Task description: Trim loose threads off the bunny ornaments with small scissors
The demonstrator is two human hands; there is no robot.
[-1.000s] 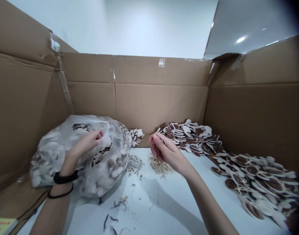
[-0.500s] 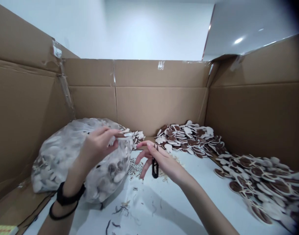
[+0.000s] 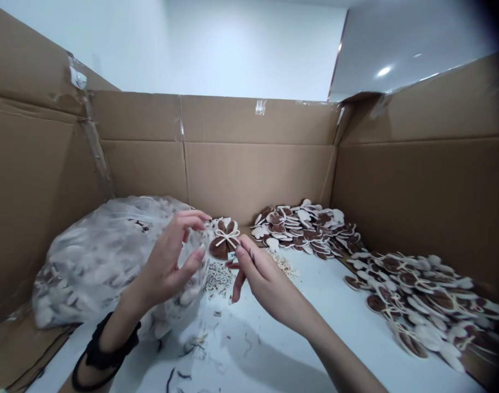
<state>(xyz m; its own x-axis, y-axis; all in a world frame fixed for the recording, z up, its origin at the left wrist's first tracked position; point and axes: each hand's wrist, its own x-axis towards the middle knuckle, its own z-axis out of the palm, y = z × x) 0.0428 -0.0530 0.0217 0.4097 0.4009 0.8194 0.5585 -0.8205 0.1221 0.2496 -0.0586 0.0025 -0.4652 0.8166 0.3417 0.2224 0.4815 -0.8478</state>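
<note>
A brown plush bunny-head patch (image 3: 221, 248) with a cream bow and a small white label hangs upright over the middle of the table. My right hand (image 3: 257, 267) pinches its right edge between thumb and finger. A dark tip shows near that thumb, probably part of the black thread snips; the rest is hidden in the hand. My left hand (image 3: 173, 259), with black bands at the wrist, is just left of the patch. Its fingers and thumb are spread apart, with nothing between them. Behind it is a clear plastic bag (image 3: 97, 256) full of white and brown pieces.
Two heaps of similar patches lie at the back right (image 3: 310, 229) and right (image 3: 429, 305). Small labels (image 3: 219, 279) and cream cord bits (image 3: 286, 266) are piled in the middle. Thread scraps (image 3: 196, 344) litter the white table (image 3: 274, 349). Cardboard walls (image 3: 257, 169) enclose the area.
The patch has passed from my left hand to my right, and its bow side now faces me. My left hand has opened. The black snips, plain before, are now mostly hidden.
</note>
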